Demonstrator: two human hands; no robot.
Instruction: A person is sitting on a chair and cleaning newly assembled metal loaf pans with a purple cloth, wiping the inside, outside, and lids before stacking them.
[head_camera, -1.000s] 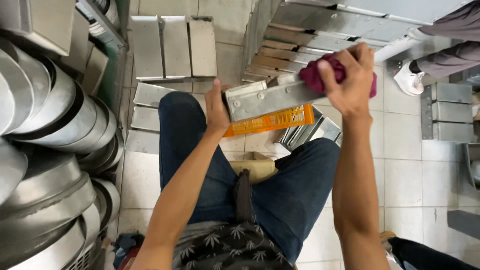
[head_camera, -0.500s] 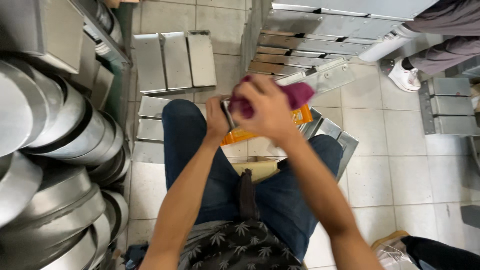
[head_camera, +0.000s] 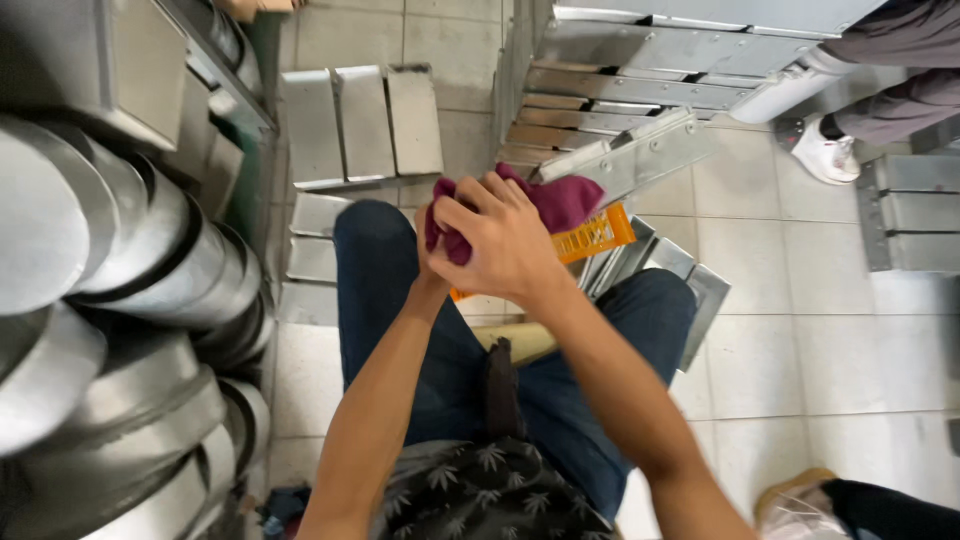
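The long grey metal pan (head_camera: 640, 160) serves as the landmark: it slants up and away from the seated person's lap toward the upper right, one end down at the hands, so that its length stays free for wiping. At that near end the right hand (head_camera: 505, 245) is clenched round a maroon cloth (head_camera: 560, 203), fingers (head_camera: 470, 215) curled over the wad and pressing it against the pan. The left hand (head_camera: 428, 262) lies just behind and under the right one at the same end, apparently steadying the pan from below; whether its fingers grip the metal or only brace it cannot be told, since the right hand and the cloth cover them. Just below the pan an orange perforated piece (head_camera: 592, 236) juts out to the right, its nature unclear because most of it is hidden behind the hands. Further below, a few more pans lean against the person's right knee (head_camera: 660, 270), and beyond the pan's far end a stack of like pans (head_camera: 640, 70) lies on the tiled floor (head_camera: 800, 340). Well to the left of the pan, round metal tins (head_camera: 130, 260) stand nested on edge, cut off by the picture's border. Beyond the pan's upper right, another person's white shoe (head_camera: 835, 155) shows, the body out of view.
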